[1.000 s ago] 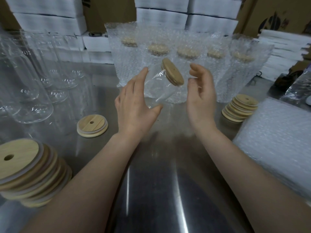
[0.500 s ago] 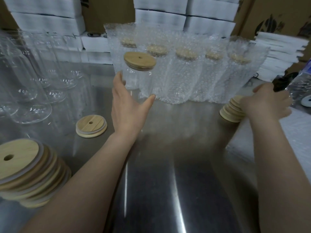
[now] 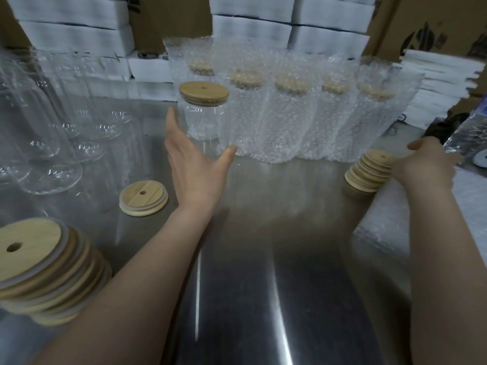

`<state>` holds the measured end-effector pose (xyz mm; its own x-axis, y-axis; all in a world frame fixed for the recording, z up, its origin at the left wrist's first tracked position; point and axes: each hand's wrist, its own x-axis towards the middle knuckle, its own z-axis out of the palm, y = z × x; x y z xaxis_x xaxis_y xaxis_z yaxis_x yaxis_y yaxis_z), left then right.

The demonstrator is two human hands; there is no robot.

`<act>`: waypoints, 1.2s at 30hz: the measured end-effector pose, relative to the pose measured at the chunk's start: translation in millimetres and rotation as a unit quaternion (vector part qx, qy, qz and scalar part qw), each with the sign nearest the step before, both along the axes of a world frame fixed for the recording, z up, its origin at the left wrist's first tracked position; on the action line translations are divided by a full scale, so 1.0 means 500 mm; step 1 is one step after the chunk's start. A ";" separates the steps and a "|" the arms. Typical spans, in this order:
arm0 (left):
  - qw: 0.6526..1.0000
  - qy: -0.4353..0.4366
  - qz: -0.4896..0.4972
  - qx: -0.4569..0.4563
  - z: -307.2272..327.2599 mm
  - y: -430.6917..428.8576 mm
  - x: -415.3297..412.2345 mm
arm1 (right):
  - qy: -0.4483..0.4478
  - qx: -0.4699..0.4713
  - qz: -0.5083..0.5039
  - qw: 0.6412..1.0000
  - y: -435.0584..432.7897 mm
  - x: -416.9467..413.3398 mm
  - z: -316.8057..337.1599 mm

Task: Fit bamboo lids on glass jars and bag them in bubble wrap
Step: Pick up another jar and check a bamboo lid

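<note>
The clear glass jar point(image 3: 204, 119), capped with a round pale bamboo lid with a small centre hole point(image 3: 203, 93), stands upright on the brushed steel table point(image 3: 263, 233) at the left end of the row of bubble-wrapped lidded jars point(image 3: 290, 114), just beside the first of them; it is bare, so it looks parked there to wait for its bag. The left hand point(image 3: 195, 169) cups the space in front of that jar's base, fingers straight and thumb spread wide; its grip is slack and holds nothing, and I cannot tell whether the fingertips touch the glass. The right hand point(image 3: 427, 164) reaches to the right of the row, past the slumped stack of bamboo lids point(image 3: 369, 169), over the pile of flat bubble-wrap bags point(image 3: 469, 206); most likely it is after a bag for the bare jar; only its back shows, so I cannot tell whether its grip is closed on anything. Left of the row stand empty clear glass jars point(image 3: 47, 127); in front of the row and to its left lie a loose pair of bamboo lids point(image 3: 143, 197) and a tall leaning stack of bamboo lids point(image 3: 39, 264), apparently kept within the left hand's reach for capping; white flat cartons point(image 3: 250, 30) are piled behind the row.
</note>
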<state>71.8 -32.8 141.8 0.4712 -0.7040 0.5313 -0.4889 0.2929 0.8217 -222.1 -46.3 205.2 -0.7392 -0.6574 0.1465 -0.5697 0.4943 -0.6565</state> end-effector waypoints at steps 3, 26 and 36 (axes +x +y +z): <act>0.999 -0.033 0.031 -0.022 0.009 0.010 -0.004 | 0.005 -0.033 0.011 0.999 0.005 -0.004 -0.003; 0.939 -0.221 -0.150 -0.217 0.045 0.073 -0.079 | 0.031 -0.204 0.012 0.978 0.002 -0.017 -0.002; 0.930 -0.201 -0.306 0.025 0.021 0.073 -0.095 | 0.054 -0.148 0.038 0.987 0.008 -0.009 0.004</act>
<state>24.5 3.5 152.3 -0.2549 -0.8038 0.5375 -0.5141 0.5835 0.6287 -226.7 -42.4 207.0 -0.6596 -0.6268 0.4148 -0.6717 0.2440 -0.6995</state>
